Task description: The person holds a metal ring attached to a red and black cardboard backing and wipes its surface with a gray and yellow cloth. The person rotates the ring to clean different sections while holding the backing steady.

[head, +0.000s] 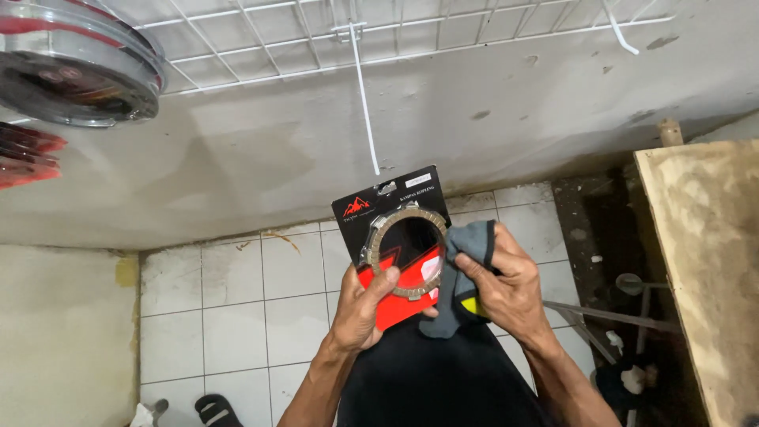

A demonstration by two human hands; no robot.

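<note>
Two hands work here: your left hand pinches the stiff, light clutch-plate card pack at its lower edge; your right hand clasps the soft grey cloth.

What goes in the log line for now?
left hand: holds packaged clutch plate | right hand: presses grey cloth on it | white hook: bare

Even, soft light; sharp centre, edges bowed

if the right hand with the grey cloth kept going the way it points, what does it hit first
Probably the packaged ring part held by the left hand: the right hand presses its grey cloth leftward against its edge.
</note>
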